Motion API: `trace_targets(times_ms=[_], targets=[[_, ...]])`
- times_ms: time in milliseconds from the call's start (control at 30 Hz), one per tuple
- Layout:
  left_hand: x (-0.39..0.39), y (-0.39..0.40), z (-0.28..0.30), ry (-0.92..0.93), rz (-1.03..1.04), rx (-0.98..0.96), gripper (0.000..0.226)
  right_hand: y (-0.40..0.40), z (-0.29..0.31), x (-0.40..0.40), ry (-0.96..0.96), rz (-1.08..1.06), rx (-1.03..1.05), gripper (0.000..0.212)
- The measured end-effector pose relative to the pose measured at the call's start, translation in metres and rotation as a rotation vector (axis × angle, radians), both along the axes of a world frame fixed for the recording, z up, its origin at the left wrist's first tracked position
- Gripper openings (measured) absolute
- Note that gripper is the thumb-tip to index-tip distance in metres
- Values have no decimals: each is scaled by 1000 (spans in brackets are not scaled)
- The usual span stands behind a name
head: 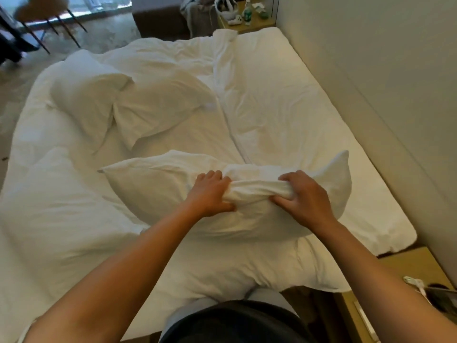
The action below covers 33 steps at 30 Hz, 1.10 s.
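A white pillow (153,179) lies across the near middle of the bed (296,115). My left hand (210,194) and my right hand (306,196) both grip a bunched fold of its case along the near edge, thumbs underneath and fingers curled over the top. The fold is stretched between the two hands. Under it, at the bed's near edge, lies another white pillow (247,266).
Two more white pillows (81,100) (158,107) lie on the crumpled white duvet (61,219) at the left. A wall runs along the right. A wooden bedside table (400,263) stands near right, another with a bottle (247,11) at the far end. A chair (42,8) stands far left.
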<state>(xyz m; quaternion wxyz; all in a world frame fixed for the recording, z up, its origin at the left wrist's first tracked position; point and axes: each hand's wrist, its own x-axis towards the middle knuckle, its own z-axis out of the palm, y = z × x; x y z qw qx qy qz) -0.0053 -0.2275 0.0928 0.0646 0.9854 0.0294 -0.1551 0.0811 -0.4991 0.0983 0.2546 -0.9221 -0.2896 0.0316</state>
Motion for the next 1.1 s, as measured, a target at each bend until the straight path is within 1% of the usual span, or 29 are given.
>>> trace_targets(times_ms=[100, 167, 233, 333, 400, 533, 600, 767, 900, 1033, 1100], targets=[[-15, 13, 4, -63, -12, 3, 63, 14, 5, -13, -136, -72, 46, 43], [-25, 25, 4, -121, -18, -13, 51, 27, 10, -22, -216, -101, 41, 40], [-35, 40, 2, -171, -14, -5, 40, 43, 12, -34, -247, -78, -10, 41], [-50, 62, -2, -226, 33, 5, 30, 75, 7, -59, -254, -48, -131, 48], [-56, 76, -4, -239, 65, -33, 28, 93, 0, -72, -222, -64, -200, 44], [-56, 94, -5, -245, 56, -88, 25, 110, -4, -78, -175, -174, -219, 18], [-56, 100, -5, -251, 48, -116, 23, 113, -2, -77, -199, -203, -230, 13], [-52, 112, -2, -229, 112, -148, 23, 108, 9, -77, -255, -269, -221, 11], [-51, 121, -1, -207, 111, -61, 19, 96, 13, -74, -221, -314, -192, 13], [-50, 128, 4, -276, 107, -40, 21, 81, 9, -68, -200, -353, -251, 13], [-48, 130, 8, -333, 106, -97, 22, 76, 7, -63, -199, -383, -207, 15]])
